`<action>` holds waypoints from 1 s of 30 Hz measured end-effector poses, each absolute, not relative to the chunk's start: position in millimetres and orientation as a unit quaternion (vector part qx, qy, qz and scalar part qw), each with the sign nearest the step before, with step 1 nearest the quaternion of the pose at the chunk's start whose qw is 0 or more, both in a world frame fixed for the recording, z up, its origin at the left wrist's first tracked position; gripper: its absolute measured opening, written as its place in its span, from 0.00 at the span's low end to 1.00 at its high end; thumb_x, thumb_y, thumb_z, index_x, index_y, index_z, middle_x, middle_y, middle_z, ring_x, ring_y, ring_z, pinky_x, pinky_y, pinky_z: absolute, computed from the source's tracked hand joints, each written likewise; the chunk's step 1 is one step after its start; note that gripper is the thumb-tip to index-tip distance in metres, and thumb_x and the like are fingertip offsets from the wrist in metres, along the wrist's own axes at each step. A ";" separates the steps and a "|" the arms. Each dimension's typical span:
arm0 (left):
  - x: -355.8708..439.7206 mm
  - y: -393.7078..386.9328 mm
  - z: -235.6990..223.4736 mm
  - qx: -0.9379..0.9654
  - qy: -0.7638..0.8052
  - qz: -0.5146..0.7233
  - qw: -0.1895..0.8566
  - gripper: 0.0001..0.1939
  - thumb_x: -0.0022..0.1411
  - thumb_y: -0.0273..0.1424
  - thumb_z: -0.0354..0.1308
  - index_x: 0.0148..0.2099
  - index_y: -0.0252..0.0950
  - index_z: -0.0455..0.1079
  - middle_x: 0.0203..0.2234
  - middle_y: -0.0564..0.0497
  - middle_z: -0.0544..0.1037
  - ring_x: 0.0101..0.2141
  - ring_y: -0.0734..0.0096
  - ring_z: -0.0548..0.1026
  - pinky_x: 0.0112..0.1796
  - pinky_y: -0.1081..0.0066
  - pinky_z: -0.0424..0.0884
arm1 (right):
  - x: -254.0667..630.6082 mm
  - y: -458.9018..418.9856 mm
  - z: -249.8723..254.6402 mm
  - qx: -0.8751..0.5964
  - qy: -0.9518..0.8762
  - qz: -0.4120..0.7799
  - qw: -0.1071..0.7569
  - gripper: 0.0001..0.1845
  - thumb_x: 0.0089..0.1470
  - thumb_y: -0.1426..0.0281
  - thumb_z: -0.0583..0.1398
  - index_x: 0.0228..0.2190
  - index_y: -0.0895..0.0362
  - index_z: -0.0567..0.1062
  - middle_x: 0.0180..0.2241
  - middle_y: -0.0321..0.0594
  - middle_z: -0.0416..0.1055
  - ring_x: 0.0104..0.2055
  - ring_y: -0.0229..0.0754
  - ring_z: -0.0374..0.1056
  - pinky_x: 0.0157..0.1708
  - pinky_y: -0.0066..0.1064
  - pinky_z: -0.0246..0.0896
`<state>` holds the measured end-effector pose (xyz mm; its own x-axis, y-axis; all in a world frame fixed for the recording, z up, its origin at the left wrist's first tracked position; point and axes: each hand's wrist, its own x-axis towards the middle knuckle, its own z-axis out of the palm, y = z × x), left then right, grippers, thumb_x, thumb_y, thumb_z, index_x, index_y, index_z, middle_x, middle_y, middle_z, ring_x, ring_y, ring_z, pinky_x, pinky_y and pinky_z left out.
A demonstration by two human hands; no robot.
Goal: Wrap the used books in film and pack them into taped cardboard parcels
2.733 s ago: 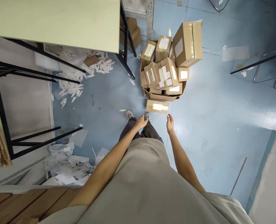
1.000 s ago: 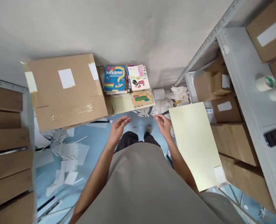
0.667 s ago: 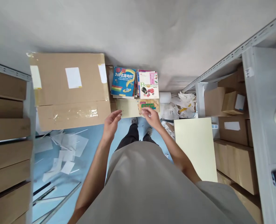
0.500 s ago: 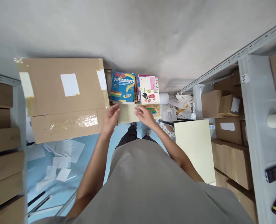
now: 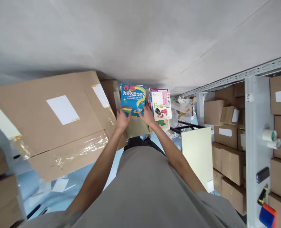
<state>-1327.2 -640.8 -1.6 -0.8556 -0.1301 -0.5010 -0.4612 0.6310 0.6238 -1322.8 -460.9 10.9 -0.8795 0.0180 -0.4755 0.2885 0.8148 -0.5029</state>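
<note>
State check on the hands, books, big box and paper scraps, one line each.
Left hand: at blue book's near left corner, grip unclear.
Right hand: at its near right corner, grip unclear.
Blue paperback book: closed, cover up.
White paperback book: closed, cover up, atop others.
Large brown cardboard box: taped shut.
White paper scraps: loose, heaped.

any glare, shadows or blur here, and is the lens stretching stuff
Head view: glare streaks the clear tape on the large carton; head view: a soft shadow darkens the wall behind that carton; head view: the carton looks stretched toward the left edge; head view: the blue book has a readable cover title.
</note>
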 end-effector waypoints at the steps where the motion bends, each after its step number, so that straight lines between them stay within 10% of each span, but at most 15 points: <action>1: -1326.9 -640.2 -2.4 -0.172 0.874 0.398 0.219 0.41 0.68 0.33 0.65 0.78 0.25 0.59 0.79 0.20 0.59 0.80 0.33 0.59 0.76 0.44 0.61 | -1324.4 -463.9 10.7 0.095 0.923 -0.286 0.238 0.39 0.76 0.60 0.58 0.78 0.65 0.61 0.78 0.64 0.62 0.80 0.62 0.61 0.76 0.51 0.62; 10: -1320.3 -626.2 23.1 -0.123 0.904 0.367 0.184 0.41 0.69 0.36 0.66 0.76 0.21 0.61 0.69 0.18 0.70 0.72 0.26 0.70 0.71 0.39 0.67 | -1327.6 -486.9 19.2 0.179 0.910 -0.221 0.302 0.50 0.75 0.52 0.57 0.82 0.67 0.47 0.75 0.73 0.62 0.72 0.71 0.69 0.69 0.57 0.68; 15: -1336.6 -625.8 44.1 -0.107 0.895 0.368 0.226 0.20 0.76 0.34 0.58 0.63 0.28 0.74 0.58 0.25 0.79 0.59 0.33 0.81 0.59 0.46 0.78 | -1333.5 -489.0 21.7 0.195 0.903 -0.225 0.310 0.50 0.77 0.54 0.55 0.81 0.74 0.46 0.77 0.75 0.59 0.76 0.70 0.65 0.74 0.57 0.62; 22: -1311.6 -626.0 106.9 0.025 0.894 0.425 0.137 0.13 0.80 0.33 0.52 0.57 0.34 0.73 0.53 0.32 0.80 0.48 0.45 0.83 0.46 0.56 0.80 | -1331.5 -487.3 38.3 0.195 0.857 -0.446 0.171 0.45 0.79 0.42 0.41 0.76 0.57 0.68 0.76 0.54 0.69 0.81 0.54 0.60 0.83 0.53 0.49; 26: -1295.5 -637.8 149.4 0.054 0.858 0.502 0.092 0.13 0.82 0.39 0.53 0.56 0.38 0.73 0.51 0.38 0.80 0.49 0.50 0.82 0.48 0.58 0.79 | -1317.2 -472.1 71.4 0.225 0.806 -0.542 0.075 0.53 0.70 0.30 0.50 0.76 0.55 0.69 0.78 0.49 0.65 0.84 0.52 0.55 0.84 0.51 0.44; 30: -1295.4 -640.3 174.5 0.087 0.786 0.599 0.126 0.13 0.82 0.42 0.56 0.54 0.40 0.75 0.48 0.43 0.82 0.47 0.55 0.82 0.48 0.61 0.78 | -1294.8 -438.5 109.5 0.313 0.720 -0.619 0.032 0.51 0.59 0.32 0.66 0.68 0.55 0.76 0.72 0.51 0.75 0.77 0.58 0.68 0.78 0.52 0.62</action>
